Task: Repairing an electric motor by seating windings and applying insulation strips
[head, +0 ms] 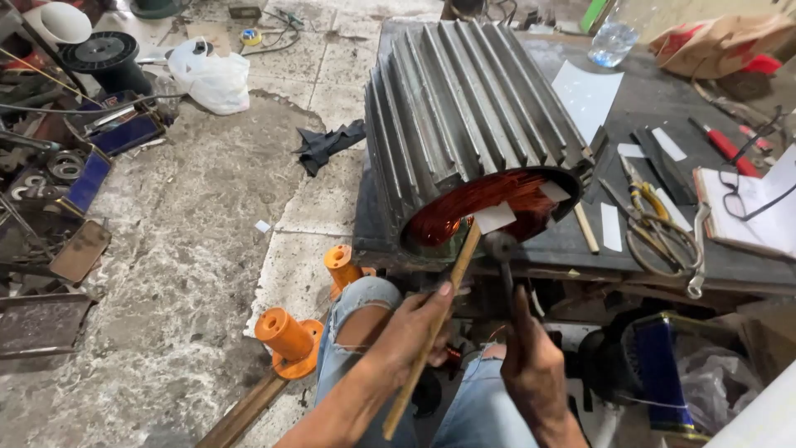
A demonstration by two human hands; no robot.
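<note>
So in the middle of the frame there's a big finned motor housing (464, 116) lying on a dark workbench (655, 108), open end facing the camera with the copper windings (485, 203) showing inside. The left hand (410, 328), lower centre, has its fingers wrapped around a long wooden stick (435, 323) whose tip sits right at the lower edge of the windings, beside a white paper slip (495, 217). The right hand (531, 365), just right of it, is closed on the handle of a small hammer (501, 249), head up near the stick's tip. Scissors (651, 220) and a notebook (746, 211) lie at right; orange spools (286, 336) sit lower left.
</note>
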